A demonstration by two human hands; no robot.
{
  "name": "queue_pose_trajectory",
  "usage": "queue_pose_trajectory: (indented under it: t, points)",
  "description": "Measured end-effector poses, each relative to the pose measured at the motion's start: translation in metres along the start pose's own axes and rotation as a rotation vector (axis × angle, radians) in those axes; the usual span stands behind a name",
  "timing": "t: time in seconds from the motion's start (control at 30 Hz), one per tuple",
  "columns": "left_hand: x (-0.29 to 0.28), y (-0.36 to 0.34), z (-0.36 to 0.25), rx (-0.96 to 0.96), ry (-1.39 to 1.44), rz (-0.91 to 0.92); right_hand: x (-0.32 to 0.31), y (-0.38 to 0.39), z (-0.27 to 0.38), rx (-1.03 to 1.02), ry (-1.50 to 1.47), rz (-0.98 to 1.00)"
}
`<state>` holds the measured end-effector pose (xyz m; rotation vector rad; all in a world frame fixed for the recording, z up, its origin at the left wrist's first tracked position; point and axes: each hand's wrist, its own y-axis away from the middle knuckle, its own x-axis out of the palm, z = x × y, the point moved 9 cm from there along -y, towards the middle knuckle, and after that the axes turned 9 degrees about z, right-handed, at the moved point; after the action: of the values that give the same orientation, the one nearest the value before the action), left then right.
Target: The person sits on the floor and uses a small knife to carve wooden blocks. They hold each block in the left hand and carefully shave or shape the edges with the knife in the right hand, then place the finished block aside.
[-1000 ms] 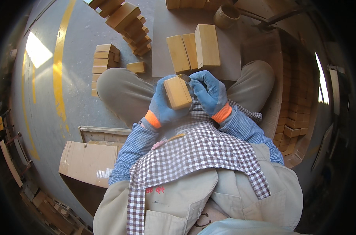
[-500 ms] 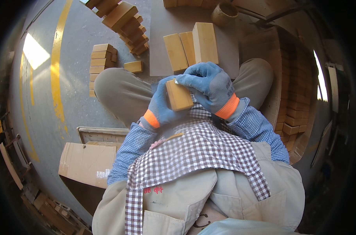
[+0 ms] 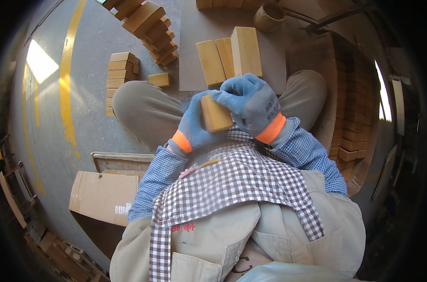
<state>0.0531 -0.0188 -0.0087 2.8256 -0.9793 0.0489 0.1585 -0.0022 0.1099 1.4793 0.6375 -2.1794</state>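
A wooden block [image 3: 216, 114] is gripped in my gloved left hand [image 3: 193, 123], its long face tilted up in front of my apron. My gloved right hand [image 3: 251, 100] has its fingers pinched together against the block's upper corner. Whatever those fingertips may hold is hidden. Just beyond my hands, a tall wooden block [image 3: 246, 51] stands beside a pair of blocks [image 3: 211, 62] on a grey board [image 3: 190, 75].
Ahead on the left rise a stepped stack of blocks [image 3: 152, 33] and a smaller pile [image 3: 121, 77], with a single block [image 3: 159, 80] nearby. A round pot [image 3: 269, 17] stands far ahead. Cardboard boxes sit at left [image 3: 103, 195] and right, the right one filled with blocks [image 3: 354, 136].
My right fingertips have shifted slightly along the block's upper corner. A small white bit that showed at them is now out of sight. The left hand keeps its hold.
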Motion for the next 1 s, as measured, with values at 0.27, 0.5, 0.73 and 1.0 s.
queue_pose_trajectory:
  t: [0.27,0.5,0.73,1.0]
  points:
    - [-0.001,0.001,-0.001,-0.022,0.001,-0.009,0.001,-0.004,0.005,-0.019,0.034,-0.010]
    - [0.000,0.003,-0.002,-0.084,0.093,0.001,-0.009,-0.006,-0.005,0.042,-0.051,-0.102]
    - [0.007,0.003,-0.013,-0.062,0.044,0.029,0.027,-0.034,-0.001,0.179,-0.028,0.073]
    - [-0.007,0.005,-0.020,0.008,-0.073,0.029,0.015,-0.064,-0.015,0.247,0.179,0.007]
